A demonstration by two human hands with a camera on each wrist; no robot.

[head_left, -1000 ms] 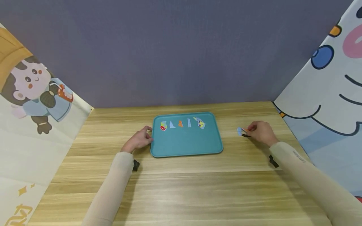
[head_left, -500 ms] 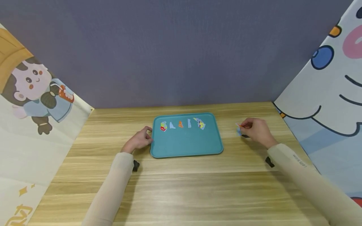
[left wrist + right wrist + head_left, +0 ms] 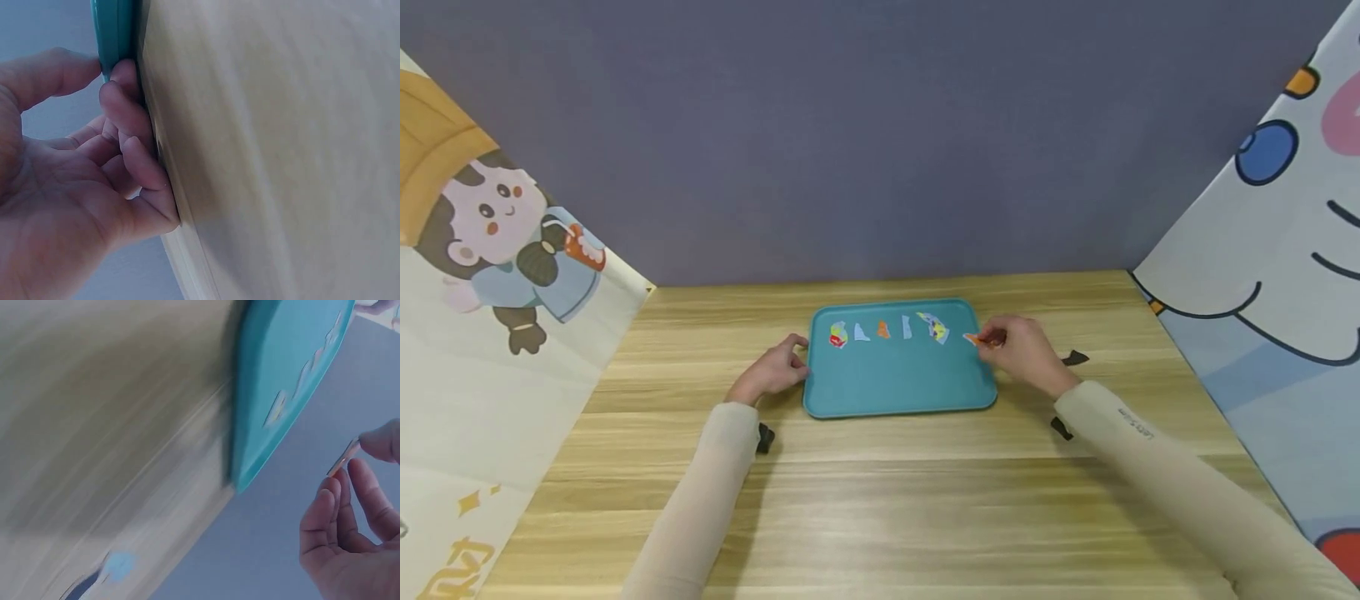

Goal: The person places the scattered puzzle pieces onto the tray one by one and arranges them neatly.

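Observation:
In the head view, my right hand (image 3: 1018,352) is over the right rim of a teal tray (image 3: 898,383). Its thumb and fingertips pinch a small flat orange-and-white piece (image 3: 972,338); the right wrist view shows this thin piece (image 3: 343,459) edge-on. At the opposite side, my left hand (image 3: 772,367) holds the tray's left edge. Seen from the left wrist, the thumb lies on the tray's rim (image 3: 115,37) and curled fingers sit against its underside. Several flat printed pieces form a row along the tray's far part, among them a red-and-yellow one (image 3: 838,335) and an orange one (image 3: 883,330).
A dark flat piece (image 3: 1075,358) lies on the wooden table (image 3: 880,500) right of the tray, partly behind my right hand. Beside it in the right wrist view is a light blue patch (image 3: 119,565). A grey-purple wall (image 3: 880,142) stands behind the table.
My right hand has lifted the orange-and-white piece from the table's right and carried it left to the tray's right edge. My left hand stays at the tray's left edge.

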